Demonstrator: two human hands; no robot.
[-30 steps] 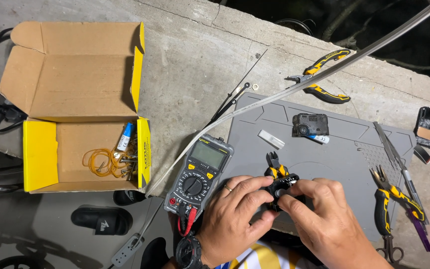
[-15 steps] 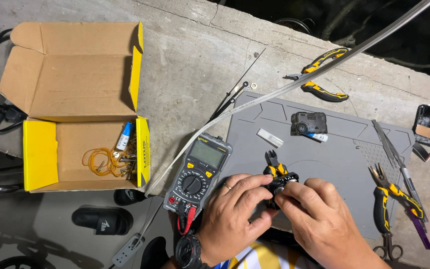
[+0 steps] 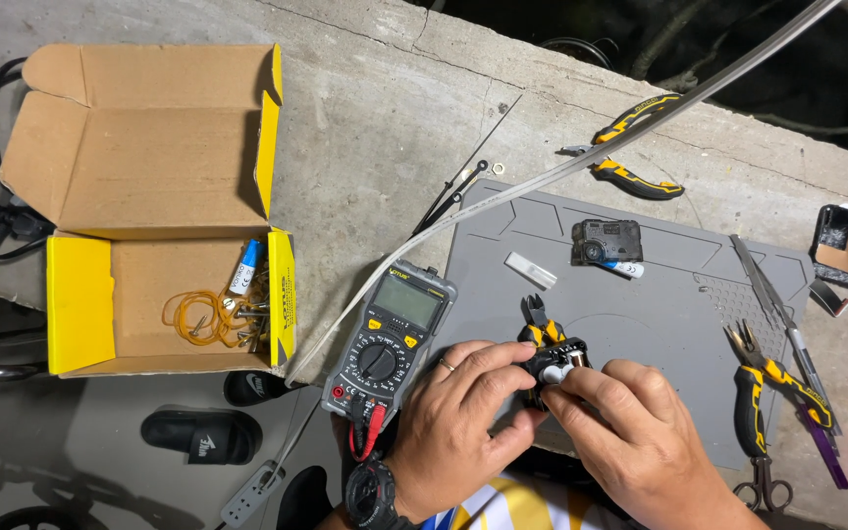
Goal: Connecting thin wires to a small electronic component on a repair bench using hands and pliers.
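Right now both your hands meet over the near edge of the grey mat (image 3: 640,324). Your left hand (image 3: 463,412) is curled around a small black part (image 3: 554,365), fingers closed on its left side. Your right hand (image 3: 640,432) pinches the same part from the right, thumb and forefinger tight on a white bit at its front. Small yellow-handled cutters (image 3: 540,322) lie just behind the part, touching or nearly so; can't tell which. A multimeter (image 3: 390,334) sits just left of your left hand, half on the mat edge, red and black leads plugged at its bottom. Further back on the mat: a black module (image 3: 601,241) and a white strip (image 3: 530,270). Pliers (image 3: 763,378) and tweezers (image 3: 768,290) lie at the mat's right side. More pliers (image 3: 635,147) rest on the concrete tabletop (image 3: 375,118) behind. An open cardboard box (image 3: 159,206) sits well left, with wire loops inside.
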